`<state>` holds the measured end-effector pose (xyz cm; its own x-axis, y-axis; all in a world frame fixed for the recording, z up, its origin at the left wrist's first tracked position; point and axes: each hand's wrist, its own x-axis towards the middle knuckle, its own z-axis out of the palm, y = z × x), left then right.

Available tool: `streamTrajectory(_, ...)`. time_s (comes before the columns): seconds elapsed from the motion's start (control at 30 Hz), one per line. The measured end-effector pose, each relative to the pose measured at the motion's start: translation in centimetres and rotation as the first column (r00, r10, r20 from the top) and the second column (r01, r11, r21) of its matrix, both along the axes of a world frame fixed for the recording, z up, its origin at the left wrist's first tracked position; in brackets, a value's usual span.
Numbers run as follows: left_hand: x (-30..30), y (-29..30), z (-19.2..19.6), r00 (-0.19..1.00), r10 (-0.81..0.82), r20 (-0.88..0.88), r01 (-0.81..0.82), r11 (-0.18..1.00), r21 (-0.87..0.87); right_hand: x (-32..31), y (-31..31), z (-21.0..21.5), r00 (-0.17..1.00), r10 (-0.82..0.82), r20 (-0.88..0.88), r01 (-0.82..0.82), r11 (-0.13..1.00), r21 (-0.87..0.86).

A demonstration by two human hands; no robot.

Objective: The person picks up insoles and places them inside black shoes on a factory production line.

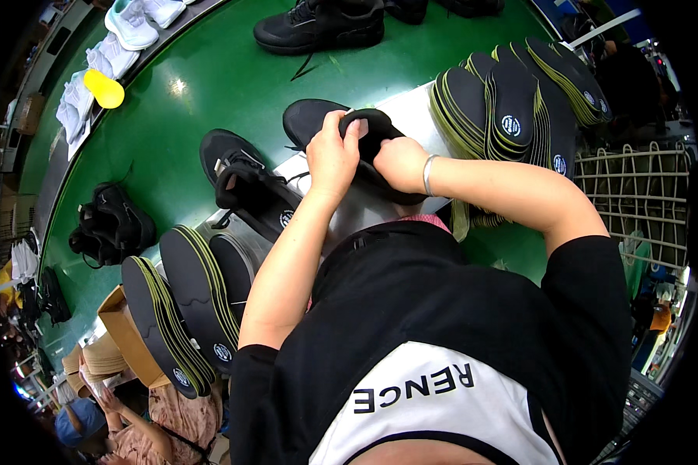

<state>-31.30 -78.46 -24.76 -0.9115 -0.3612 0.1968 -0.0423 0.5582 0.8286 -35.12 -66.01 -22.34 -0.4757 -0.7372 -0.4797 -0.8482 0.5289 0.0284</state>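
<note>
A stack of insoles (180, 310) leans at the lower left, beside a black shoe (250, 186) on the green surface (202, 85). The left hand (332, 155) has its fingers clamped on a black insole (372, 124), bent over a second shoe (312, 118). The right hand (399, 163) covers that shoe's opening, its fingers hidden. More insoles (512, 101) stand at the right.

We are in a shoe factory. We see a long green belt (209, 85) carrying black shoes (322, 27) and white shoes (132, 23), with big stacks of insoles (512, 101) beside it.
</note>
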Motion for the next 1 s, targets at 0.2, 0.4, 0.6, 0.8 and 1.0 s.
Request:
streamTrajectory(0.2, 0.0, -0.2, 0.0, 0.999, -0.042, -0.016, 0.042, 0.999, 0.008, -2.0, -2.0, 1.8, 0.974, -0.022, 0.226, -0.034, 0.970, 0.242)
streamTrajectory(0.4, 0.0, -0.4, -0.3, 0.999, -0.034, 0.006, 0.034, 0.999, 0.015, -2.0, -3.0, 2.6, 0.954, -0.097, 0.283, -0.028, 0.913, 0.407)
streamTrajectory(0.6, 0.1, -0.4, -0.4, 0.999, -0.042, 0.024, 0.041, 0.998, 0.040, -0.4, -1.8, -0.8, 1.000, 0.004, -0.009, -0.001, 0.960, 0.279)
streamTrajectory(0.8, -0.2, -0.4, -0.5, 0.999, -0.036, -0.011, 0.036, 0.999, 0.016, -0.2, -0.6, 1.7, 0.985, 0.084, 0.151, -0.135, 0.921, 0.366)
streamTrajectory(1.0, -0.1, -0.5, -0.3, 0.999, -0.020, 0.029, 0.020, 1.000, -0.004, -0.1, 1.4, 2.9, 0.924, -0.139, 0.356, -0.041, 0.890, 0.454)
